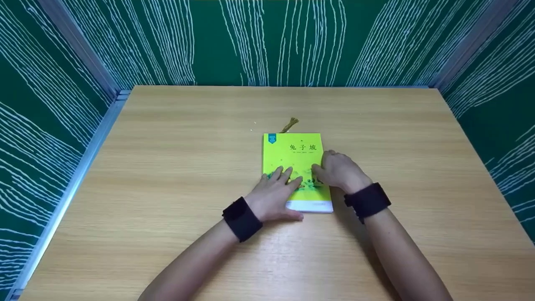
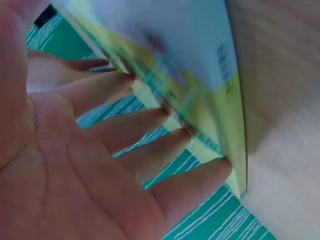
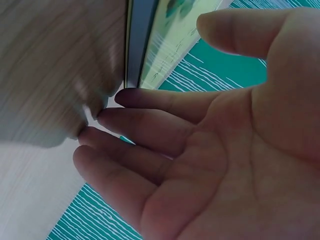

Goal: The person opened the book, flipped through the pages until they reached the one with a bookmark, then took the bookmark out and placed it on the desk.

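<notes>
A yellow-green book (image 1: 276,152) lies face up on the wooden table, with dark Chinese characters near its top and a white band along its bottom. My left hand (image 1: 273,199) rests on the lower left of the cover, its fingers spread; the left wrist view shows the fingertips (image 2: 220,167) touching the cover. At the book's right edge is my right hand (image 1: 342,172), its thumb over the cover. In the right wrist view its index fingertip (image 3: 129,96) meets the book's side, and the other fingers reach down beside it to the tabletop.
An olive tassel (image 1: 290,124) sticks out past the book's top edge. Wide stretches of wooden table (image 1: 175,138) surround the book. Green panels with white wavy lines (image 1: 209,42) stand behind and at both sides, framed by metal rails (image 1: 79,171). Dark bands circle both wrists.
</notes>
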Demonstrator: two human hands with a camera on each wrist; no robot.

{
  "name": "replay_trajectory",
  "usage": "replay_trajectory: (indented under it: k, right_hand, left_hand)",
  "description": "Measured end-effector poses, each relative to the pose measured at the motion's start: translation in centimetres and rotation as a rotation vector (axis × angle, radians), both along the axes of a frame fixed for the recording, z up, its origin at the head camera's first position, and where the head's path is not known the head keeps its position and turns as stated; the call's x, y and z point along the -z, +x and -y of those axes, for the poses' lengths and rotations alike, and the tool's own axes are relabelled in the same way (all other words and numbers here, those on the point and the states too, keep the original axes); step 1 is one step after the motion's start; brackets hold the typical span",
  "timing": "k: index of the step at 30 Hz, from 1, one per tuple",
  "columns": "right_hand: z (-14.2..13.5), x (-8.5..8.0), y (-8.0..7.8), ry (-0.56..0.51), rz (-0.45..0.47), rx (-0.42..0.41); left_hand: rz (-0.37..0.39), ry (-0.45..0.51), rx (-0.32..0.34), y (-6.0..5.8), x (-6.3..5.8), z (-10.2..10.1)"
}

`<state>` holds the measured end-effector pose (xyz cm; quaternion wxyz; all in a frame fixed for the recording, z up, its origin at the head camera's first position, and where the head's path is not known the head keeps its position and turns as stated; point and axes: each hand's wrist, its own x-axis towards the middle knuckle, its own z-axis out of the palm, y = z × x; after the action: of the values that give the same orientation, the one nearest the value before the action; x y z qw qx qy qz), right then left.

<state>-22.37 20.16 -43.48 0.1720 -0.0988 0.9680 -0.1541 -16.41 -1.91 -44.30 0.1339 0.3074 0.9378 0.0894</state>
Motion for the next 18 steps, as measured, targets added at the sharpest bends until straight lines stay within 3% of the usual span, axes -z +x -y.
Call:
replay_trajectory:
  k: [7,11,14,18]
  right_hand:
    - [-0.3,-0.3,-0.1,-0.030,0.026,0.036]
    - [-0.6,-1.3,-0.1,-0.083,0.041,0.075]
    - [-0.7,-2.4,0.1,-0.175,-0.007,0.106]
    - [-0.5,-4.0,0.7,-0.379,-0.105,0.086]
  left_hand:
    - [-0.014,-0.014,-0.004,0.1,0.1,-0.2]
    - [0.006,0.009,-0.011,0.1,-0.2,-0.1]
    - [0.002,0.046,-0.010,0.3,-0.8,0.0]
    - [-0.031,0.161,0.001,0.8,-2.7,0.1]
